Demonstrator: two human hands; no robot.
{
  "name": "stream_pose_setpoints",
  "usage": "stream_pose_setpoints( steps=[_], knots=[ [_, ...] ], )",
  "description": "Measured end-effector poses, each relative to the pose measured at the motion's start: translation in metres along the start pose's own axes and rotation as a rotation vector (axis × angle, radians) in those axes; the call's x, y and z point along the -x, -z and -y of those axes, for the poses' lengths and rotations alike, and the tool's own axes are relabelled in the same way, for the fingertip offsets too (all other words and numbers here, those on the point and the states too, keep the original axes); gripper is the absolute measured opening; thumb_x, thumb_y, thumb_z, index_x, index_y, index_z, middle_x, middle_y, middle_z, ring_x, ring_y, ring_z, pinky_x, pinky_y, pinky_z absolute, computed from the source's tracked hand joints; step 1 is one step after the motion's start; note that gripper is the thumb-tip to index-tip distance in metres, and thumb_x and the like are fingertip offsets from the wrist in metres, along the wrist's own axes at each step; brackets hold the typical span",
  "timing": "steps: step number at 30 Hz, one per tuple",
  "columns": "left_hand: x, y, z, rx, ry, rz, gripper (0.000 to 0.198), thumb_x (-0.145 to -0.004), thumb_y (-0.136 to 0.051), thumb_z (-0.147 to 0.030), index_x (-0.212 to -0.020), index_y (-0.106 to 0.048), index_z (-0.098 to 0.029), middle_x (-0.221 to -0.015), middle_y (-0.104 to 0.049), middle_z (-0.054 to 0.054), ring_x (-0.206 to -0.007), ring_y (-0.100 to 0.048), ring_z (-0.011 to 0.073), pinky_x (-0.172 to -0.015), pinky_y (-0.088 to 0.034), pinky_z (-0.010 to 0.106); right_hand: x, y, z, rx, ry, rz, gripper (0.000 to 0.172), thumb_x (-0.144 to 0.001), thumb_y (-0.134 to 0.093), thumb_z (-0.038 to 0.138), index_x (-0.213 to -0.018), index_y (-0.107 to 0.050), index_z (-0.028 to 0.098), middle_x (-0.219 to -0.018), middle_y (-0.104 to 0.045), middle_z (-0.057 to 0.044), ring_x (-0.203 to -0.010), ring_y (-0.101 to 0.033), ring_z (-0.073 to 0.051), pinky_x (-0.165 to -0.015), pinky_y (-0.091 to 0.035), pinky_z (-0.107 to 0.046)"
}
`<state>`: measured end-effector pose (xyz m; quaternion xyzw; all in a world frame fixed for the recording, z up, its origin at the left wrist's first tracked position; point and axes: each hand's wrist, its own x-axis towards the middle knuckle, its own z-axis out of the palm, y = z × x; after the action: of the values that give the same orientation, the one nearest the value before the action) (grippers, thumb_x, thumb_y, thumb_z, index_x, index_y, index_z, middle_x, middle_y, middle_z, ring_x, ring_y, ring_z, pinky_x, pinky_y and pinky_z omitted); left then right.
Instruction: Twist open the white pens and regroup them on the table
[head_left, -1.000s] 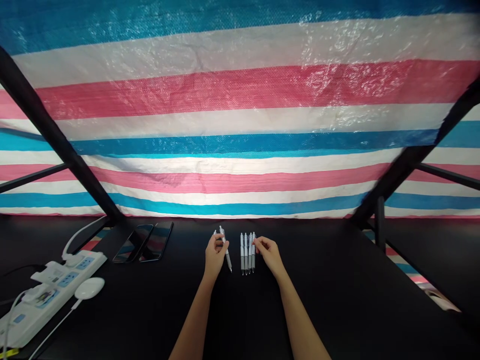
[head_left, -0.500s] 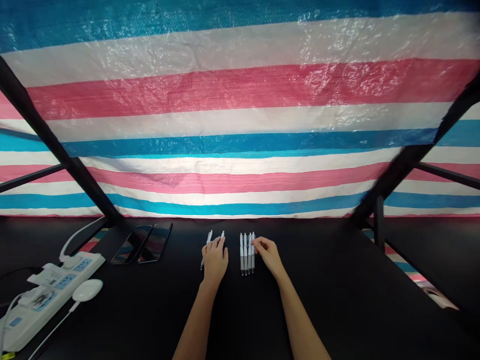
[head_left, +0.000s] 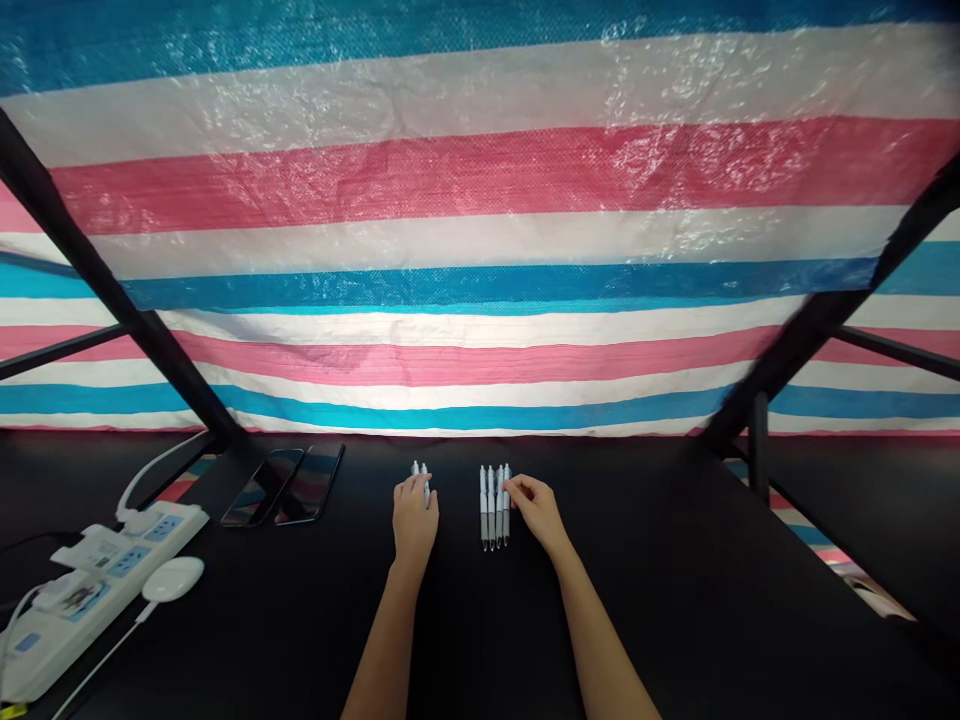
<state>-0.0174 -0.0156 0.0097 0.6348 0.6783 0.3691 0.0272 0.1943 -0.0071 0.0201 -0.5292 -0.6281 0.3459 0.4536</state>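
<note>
My left hand (head_left: 414, 518) lies flat on the black table (head_left: 637, 560) over two white pens (head_left: 420, 470), and only their top ends show past my fingers. The rest of those pens is hidden under the hand. To its right, several white-and-grey pens (head_left: 494, 505) stand side by side in a tight row, pointing away from me. My right hand (head_left: 535, 510) is at the right side of that row, its fingertips against the upper part of the rightmost pen (head_left: 506, 505).
Two dark smartphones (head_left: 262, 487) (head_left: 310, 484) lie side by side at the table's far left. Nearer the left edge are a white power strip (head_left: 105, 572) with plugged-in cables and a white mouse (head_left: 173, 579). Black frame bars (head_left: 142, 310) and a striped tarp (head_left: 480, 230) stand behind.
My left hand has moved left and come down, from gripping a tilted pen above the table to lying over two pens. My right hand and the pen row have not moved.
</note>
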Motion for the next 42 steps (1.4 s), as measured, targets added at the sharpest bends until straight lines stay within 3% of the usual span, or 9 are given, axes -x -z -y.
stream_pose_setpoints(
  steps=[8,14,26,42],
  knots=[
    [-0.0011,-0.0014,-0.0014,0.117,-0.060,0.004,0.025,-0.079,-0.045,-0.017,-0.097,-0.061,-0.020,-0.097,-0.063,0.008,-0.094,-0.055,0.0256,-0.080,-0.045,0.039,0.0012,-0.0034,0.0027,0.323,0.088,-0.008,0.021,-0.080,-0.052,0.037,-0.070,-0.061,0.021,-0.072,-0.055,-0.003,-0.073,-0.051,-0.020,-0.066,-0.037,-0.029],
    [-0.0017,-0.0006,-0.0028,0.157,-0.047,0.017,0.024,-0.077,-0.047,-0.017,-0.097,-0.060,-0.020,-0.101,-0.060,0.009,-0.096,-0.055,0.0251,-0.081,-0.046,0.039,0.0027,-0.0023,0.0048,0.479,0.085,0.007,0.023,-0.081,-0.051,0.038,-0.069,-0.059,0.021,-0.069,-0.054,-0.002,-0.071,-0.051,-0.019,-0.069,-0.033,-0.030],
    [-0.0031,-0.0003,-0.0021,0.219,-0.034,0.035,0.024,-0.079,-0.046,-0.018,-0.099,-0.059,-0.018,-0.103,-0.056,0.010,-0.094,-0.056,0.0237,-0.079,-0.048,0.038,0.0036,-0.0008,0.0034,0.536,0.070,0.023,0.013,-0.080,-0.045,0.022,-0.075,-0.058,0.021,-0.058,-0.055,0.003,-0.061,-0.051,-0.014,-0.073,-0.029,-0.029],
    [-0.0040,0.0012,-0.0052,0.152,-0.047,-0.033,0.023,-0.080,-0.048,-0.025,-0.097,-0.061,-0.019,-0.101,-0.057,0.011,-0.097,-0.054,0.0262,-0.079,-0.047,0.040,0.0026,0.0026,0.0012,0.530,0.107,0.012,0.015,-0.078,-0.042,0.021,-0.077,-0.057,0.021,-0.057,-0.053,0.004,-0.055,-0.050,-0.013,-0.070,-0.031,-0.028]
  ],
)
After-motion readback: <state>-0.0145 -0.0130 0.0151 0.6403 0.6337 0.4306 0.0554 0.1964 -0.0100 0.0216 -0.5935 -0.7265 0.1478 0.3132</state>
